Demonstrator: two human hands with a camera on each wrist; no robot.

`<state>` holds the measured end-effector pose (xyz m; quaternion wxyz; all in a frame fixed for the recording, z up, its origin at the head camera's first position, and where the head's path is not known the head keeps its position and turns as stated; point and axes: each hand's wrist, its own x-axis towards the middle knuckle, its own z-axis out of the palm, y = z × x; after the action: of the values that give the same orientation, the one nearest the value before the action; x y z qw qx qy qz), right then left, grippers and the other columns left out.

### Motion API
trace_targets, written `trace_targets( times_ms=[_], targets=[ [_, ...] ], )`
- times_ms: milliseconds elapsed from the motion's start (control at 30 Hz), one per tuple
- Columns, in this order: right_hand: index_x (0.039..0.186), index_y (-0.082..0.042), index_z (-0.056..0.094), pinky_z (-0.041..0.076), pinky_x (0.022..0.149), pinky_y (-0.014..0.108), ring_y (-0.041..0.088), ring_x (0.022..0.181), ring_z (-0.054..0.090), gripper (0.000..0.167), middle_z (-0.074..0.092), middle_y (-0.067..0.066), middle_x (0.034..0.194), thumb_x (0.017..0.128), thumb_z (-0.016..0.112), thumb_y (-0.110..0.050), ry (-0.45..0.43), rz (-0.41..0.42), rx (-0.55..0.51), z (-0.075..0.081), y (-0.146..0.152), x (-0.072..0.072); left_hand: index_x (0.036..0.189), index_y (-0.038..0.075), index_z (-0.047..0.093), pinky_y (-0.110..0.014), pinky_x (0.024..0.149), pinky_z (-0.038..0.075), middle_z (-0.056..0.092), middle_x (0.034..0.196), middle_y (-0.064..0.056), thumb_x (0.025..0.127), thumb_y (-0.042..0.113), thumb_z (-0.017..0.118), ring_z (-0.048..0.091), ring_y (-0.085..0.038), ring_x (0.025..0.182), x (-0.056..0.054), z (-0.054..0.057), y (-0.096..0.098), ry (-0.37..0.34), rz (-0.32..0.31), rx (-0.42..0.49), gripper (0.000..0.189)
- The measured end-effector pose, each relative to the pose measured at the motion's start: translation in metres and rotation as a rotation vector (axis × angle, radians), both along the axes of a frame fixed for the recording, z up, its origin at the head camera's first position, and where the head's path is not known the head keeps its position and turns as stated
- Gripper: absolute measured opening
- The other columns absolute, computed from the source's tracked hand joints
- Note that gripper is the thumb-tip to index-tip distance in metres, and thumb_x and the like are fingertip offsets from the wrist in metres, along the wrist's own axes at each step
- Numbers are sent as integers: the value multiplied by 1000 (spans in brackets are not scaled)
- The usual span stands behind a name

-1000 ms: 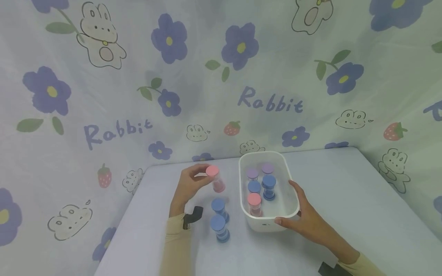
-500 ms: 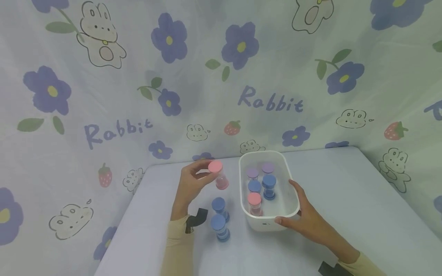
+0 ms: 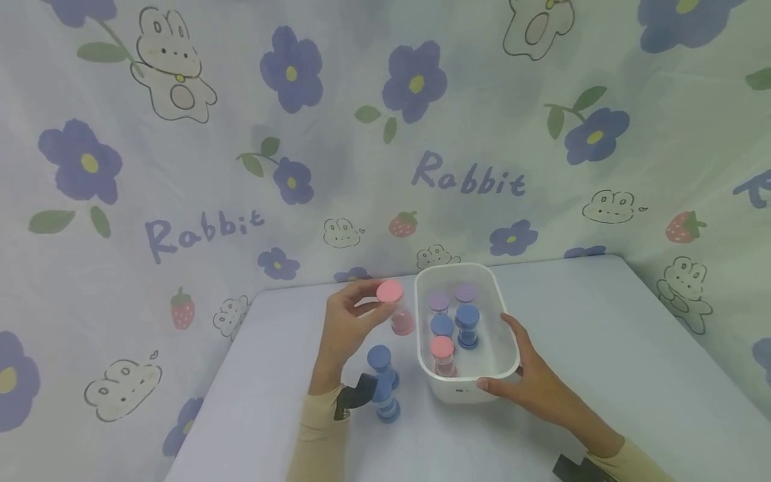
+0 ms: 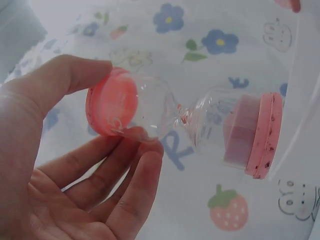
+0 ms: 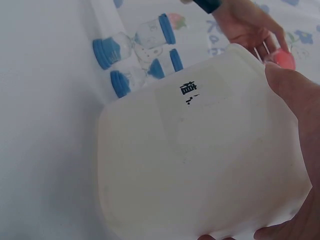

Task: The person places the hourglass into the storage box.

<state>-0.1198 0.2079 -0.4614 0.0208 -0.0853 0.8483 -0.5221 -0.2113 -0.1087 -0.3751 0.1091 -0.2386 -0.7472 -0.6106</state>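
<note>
My left hand (image 3: 349, 325) pinches a pink-capped hourglass (image 3: 402, 321) by its upper cap, thumb on one side and fingers on the other. It is held just left of a white plastic bin (image 3: 476, 388). Pink sand (image 4: 241, 131) lies in the bulb away from my fingers in the left wrist view. My right hand (image 3: 536, 385) grips the bin at its near right corner, thumb at the front rim and fingers along the right wall. Inside the bin stand two purple-capped hourglasses, two blue ones, such as this blue hourglass (image 3: 467, 327), and a pink hourglass (image 3: 442, 355).
Two blue hourglasses stand on the white table (image 3: 602, 335) left of the bin, the farther blue hourglass (image 3: 381, 358) and the nearer blue hourglass (image 3: 387, 408), partly behind my left wrist strap (image 3: 355, 396). A rabbit-print cloth (image 3: 361, 167) rises behind the table.
My left hand has moved right with the pink hourglass, closer to the bin's left wall. The right hand and the bin have stayed in place.
</note>
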Motion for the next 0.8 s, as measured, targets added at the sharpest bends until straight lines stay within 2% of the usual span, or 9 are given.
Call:
trace_targets(
  times_ms=[233, 533, 800],
  targets=[
    [165, -24, 1, 52, 104, 66, 49, 138, 49, 119, 29, 27, 163, 83, 86, -37, 11, -7, 10, -1, 0, 0, 119, 5, 73, -32, 94, 63, 73, 120, -17, 84, 4, 82, 71, -13, 105, 8, 3, 20, -34, -44, 37, 36],
    [165, -25, 2, 49, 107, 67, 49, 140, 47, 119, 29, 25, 164, 82, 86, -40, 1, -15, 21, -1, 0, 2, 120, 6, 72, -31, 95, 62, 73, 120, -14, 85, 8, 83, 70, -15, 108, 16, 6, 48, -64, -71, 39, 37],
    [164, -26, 2, 51, 106, 65, 46, 139, 49, 118, 28, 23, 165, 83, 86, -39, 0, -8, 9, -2, 0, 1, 119, 7, 72, -30, 96, 62, 74, 118, -12, 86, 10, 82, 70, -14, 108, 16, -2, 64, -85, -96, 9, 35]
  ],
)
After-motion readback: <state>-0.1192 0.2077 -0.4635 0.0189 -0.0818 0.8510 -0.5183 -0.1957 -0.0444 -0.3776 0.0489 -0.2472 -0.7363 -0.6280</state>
